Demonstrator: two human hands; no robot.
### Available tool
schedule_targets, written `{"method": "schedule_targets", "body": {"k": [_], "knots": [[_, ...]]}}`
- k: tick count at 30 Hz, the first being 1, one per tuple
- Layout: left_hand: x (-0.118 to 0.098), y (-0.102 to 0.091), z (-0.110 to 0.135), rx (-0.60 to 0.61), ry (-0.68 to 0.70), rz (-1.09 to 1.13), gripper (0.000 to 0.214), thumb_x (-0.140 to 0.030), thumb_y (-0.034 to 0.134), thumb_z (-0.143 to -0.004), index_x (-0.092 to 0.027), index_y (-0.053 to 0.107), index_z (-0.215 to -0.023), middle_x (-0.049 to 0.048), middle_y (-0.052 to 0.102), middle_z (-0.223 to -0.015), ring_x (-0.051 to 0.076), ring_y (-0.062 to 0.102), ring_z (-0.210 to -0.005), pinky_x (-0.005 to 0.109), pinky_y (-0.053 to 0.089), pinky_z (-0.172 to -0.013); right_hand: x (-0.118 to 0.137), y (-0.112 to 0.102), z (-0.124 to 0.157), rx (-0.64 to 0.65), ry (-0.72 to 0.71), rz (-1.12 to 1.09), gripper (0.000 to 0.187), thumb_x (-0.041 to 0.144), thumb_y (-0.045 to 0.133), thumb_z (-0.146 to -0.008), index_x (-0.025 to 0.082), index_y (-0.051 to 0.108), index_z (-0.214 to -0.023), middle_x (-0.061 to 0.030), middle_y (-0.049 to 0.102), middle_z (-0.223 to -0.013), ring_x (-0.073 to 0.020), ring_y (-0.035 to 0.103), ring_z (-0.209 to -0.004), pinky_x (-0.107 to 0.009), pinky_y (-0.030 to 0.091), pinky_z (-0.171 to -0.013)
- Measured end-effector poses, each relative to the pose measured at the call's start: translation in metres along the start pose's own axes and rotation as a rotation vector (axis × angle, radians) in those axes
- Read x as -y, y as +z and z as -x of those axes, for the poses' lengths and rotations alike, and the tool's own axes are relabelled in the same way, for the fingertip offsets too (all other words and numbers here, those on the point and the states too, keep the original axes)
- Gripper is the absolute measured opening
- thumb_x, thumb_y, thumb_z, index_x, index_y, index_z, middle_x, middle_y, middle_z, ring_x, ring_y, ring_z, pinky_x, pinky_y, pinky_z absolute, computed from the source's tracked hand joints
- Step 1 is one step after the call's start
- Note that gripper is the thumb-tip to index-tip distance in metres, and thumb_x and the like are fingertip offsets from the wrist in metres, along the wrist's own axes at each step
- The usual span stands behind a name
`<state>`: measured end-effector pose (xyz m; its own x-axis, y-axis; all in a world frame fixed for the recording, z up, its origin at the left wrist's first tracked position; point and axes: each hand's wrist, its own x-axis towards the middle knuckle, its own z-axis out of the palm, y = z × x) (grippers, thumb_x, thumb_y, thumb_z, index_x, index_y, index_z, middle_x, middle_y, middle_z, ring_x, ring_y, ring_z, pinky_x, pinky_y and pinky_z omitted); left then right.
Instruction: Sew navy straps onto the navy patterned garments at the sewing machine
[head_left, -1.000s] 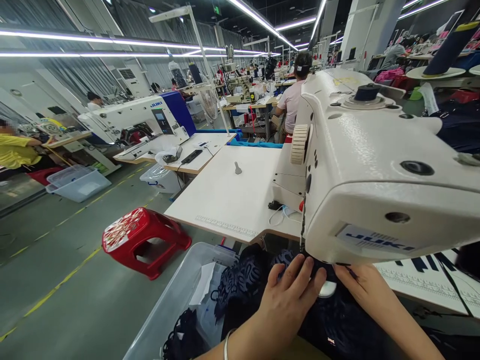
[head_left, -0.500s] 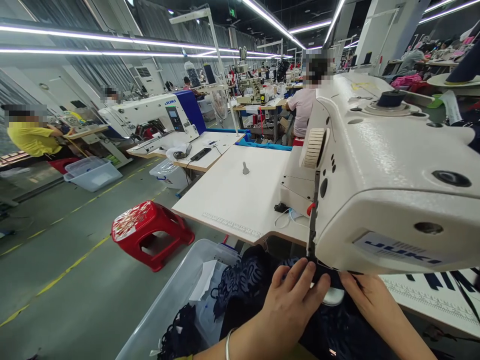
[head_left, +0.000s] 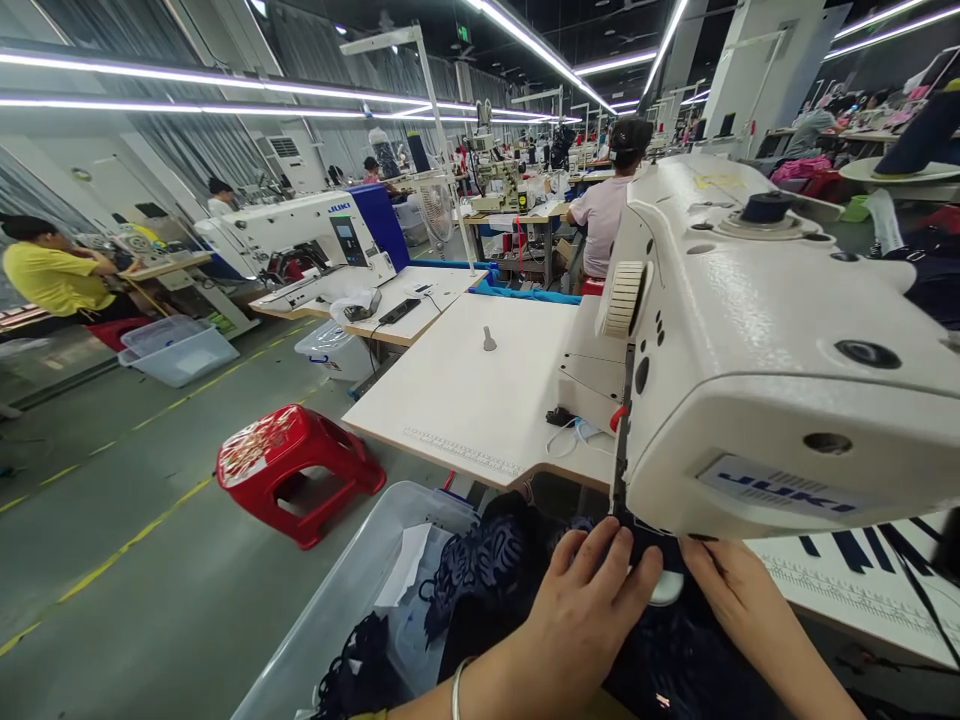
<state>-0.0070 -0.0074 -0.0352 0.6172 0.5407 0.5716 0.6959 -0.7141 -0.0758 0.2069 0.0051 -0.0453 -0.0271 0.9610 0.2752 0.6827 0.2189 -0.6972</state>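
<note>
A white sewing machine point(head_left: 750, 330) looms on the right, its head hanging over both hands. My left hand point(head_left: 589, 600), a silver bangle at its wrist, presses its bent fingers on dark navy fabric point(head_left: 651, 545) at the front of the machine. Just right of it, my right hand point(head_left: 724, 580) pinches the same fabric, its fingertips partly hidden under the machine head. A white rounded piece point(head_left: 666, 590) shows between my hands beneath the fabric. More navy lace fabric point(head_left: 480, 560) hangs down to the left and over my lap. The needle is hidden from this angle.
A clear plastic bin point(head_left: 322, 610) holding navy lace pieces stands below left. Beyond it is a red stool point(head_left: 300, 465). The white table point(head_left: 465, 390) carries a small grey piece point(head_left: 490, 340). Dark strips point(head_left: 851, 550) lie at right. A person in pink point(head_left: 602, 225) sits ahead.
The view has shifted slightly, so the machine sits a little further left. My hands and the fabric keep almost the same place, both hands still on it.
</note>
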Motion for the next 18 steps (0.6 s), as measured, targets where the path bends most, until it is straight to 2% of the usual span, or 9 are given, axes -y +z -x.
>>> {"method": "schedule_targets", "body": {"k": [5, 8, 11, 14, 16, 18], "knots": [[-0.003, -0.001, -0.004, -0.003, 0.025, -0.043, 0.036, -0.025, 0.043, -0.098, -0.023, 0.055, -0.132, 0.0065, 0.058, -0.129, 0.023, 0.045, -0.126, 0.035, 0.027, -0.105, 0.006, -0.005, 0.006, 0.004, 0.113, -0.073, 0.031, 0.047, 0.045, -0.094, 0.022, 0.063, -0.099, -0.0097, 0.070, -0.101, -0.0264, 0.066, -0.103, -0.033, 0.055, -0.081], [-0.004, 0.000, -0.006, -0.008, 0.030, -0.043, 0.036, -0.025, 0.043, -0.098, -0.022, 0.056, -0.132, 0.0069, 0.059, -0.127, 0.024, 0.047, -0.125, 0.036, 0.027, -0.106, 0.009, -0.007, 0.006, 0.023, 0.136, -0.103, 0.032, 0.046, 0.043, -0.095, 0.022, 0.059, -0.109, -0.0091, 0.070, -0.103, -0.0252, 0.066, -0.104, -0.032, 0.056, -0.078], [-0.006, -0.003, -0.005, -0.015, 0.030, -0.014, 0.036, -0.022, 0.045, -0.098, -0.021, 0.055, -0.132, 0.0066, 0.059, -0.128, 0.024, 0.047, -0.125, 0.036, 0.028, -0.107, 0.013, -0.010, 0.008, 0.037, 0.149, -0.110, 0.031, 0.046, 0.042, -0.096, 0.022, 0.056, -0.110, -0.0079, 0.071, -0.098, -0.0232, 0.069, -0.096, -0.031, 0.056, -0.077], [-0.004, -0.013, 0.000, -0.032, 0.045, 0.195, 0.035, -0.027, 0.052, -0.096, -0.015, 0.054, -0.128, 0.0086, 0.063, -0.118, 0.021, 0.051, -0.121, 0.034, 0.032, -0.106, 0.019, -0.017, 0.022, 0.170, 0.162, -0.044, 0.027, 0.048, 0.048, -0.093, 0.024, 0.062, -0.095, -0.0040, 0.073, -0.087, -0.0214, 0.072, -0.080, -0.026, 0.057, -0.066], [-0.002, -0.020, 0.004, 0.009, 0.092, 0.426, 0.043, -0.040, 0.054, -0.095, -0.008, 0.054, -0.123, 0.0133, 0.065, -0.111, 0.021, 0.054, -0.119, 0.031, 0.037, -0.104, 0.025, -0.024, 0.039, 0.292, 0.058, 0.009, 0.026, 0.048, 0.053, -0.090, 0.028, 0.066, -0.084, -0.0008, 0.073, -0.080, -0.0215, 0.072, -0.076, -0.026, 0.058, -0.065], [-0.001, -0.021, 0.009, 0.131, 0.167, 0.653, 0.051, -0.047, 0.049, -0.096, -0.005, 0.050, -0.124, 0.0166, 0.064, -0.115, 0.019, 0.053, -0.122, 0.027, 0.038, -0.104, 0.031, -0.030, 0.060, 0.311, -0.143, -0.004, 0.021, 0.048, 0.058, -0.087, 0.032, 0.070, -0.081, 0.0004, 0.073, -0.079, -0.0233, 0.072, -0.080, -0.029, 0.059, -0.071]]}}
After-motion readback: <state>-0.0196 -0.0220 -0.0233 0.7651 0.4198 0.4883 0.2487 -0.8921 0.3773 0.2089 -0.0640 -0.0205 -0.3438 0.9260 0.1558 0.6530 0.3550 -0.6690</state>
